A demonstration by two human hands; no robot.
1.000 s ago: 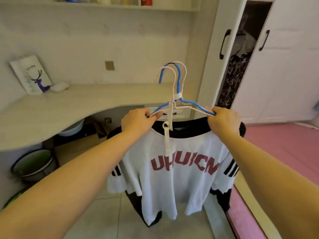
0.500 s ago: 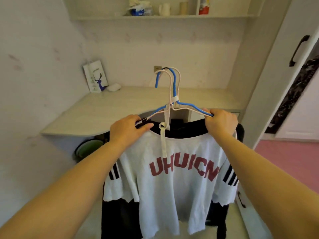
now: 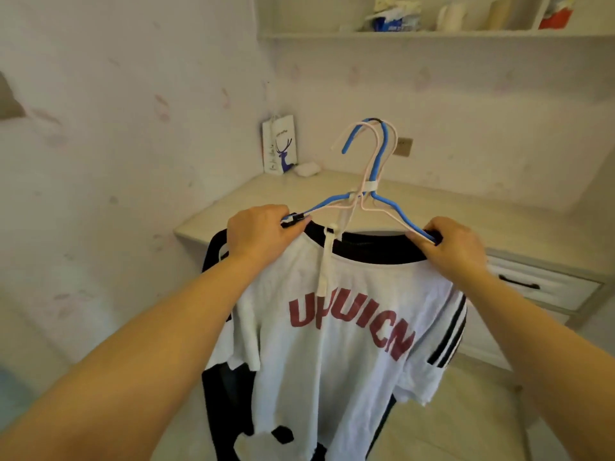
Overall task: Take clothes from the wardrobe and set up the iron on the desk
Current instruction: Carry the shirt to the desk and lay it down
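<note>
A white T-shirt (image 3: pixel 336 354) with red lettering and a black collar hangs in front of me on bundled hangers (image 3: pixel 372 181), one blue and the others pale pink. A black garment (image 3: pixel 216 394) hangs behind it. My left hand (image 3: pixel 263 232) grips the hangers' left shoulder end together with the fabric. My right hand (image 3: pixel 452 246) grips the right shoulder end. The light wooden desk (image 3: pixel 283 201) lies just beyond the clothes. No iron is in view, and the wardrobe is out of frame.
On the desk's back corner stand a white paper bag with a blue deer (image 3: pixel 279 144) and a small white object (image 3: pixel 307 169). A drawer with a black handle (image 3: pixel 532 284) sits under the desk at right. A wall shelf (image 3: pixel 432 34) holds several items. A socket (image 3: pixel 404 146) is on the wall.
My view has swung left, away from the wardrobe and toward the desk corner. Both hands keep the same grip on the hangers, which have come closer to the desk.
</note>
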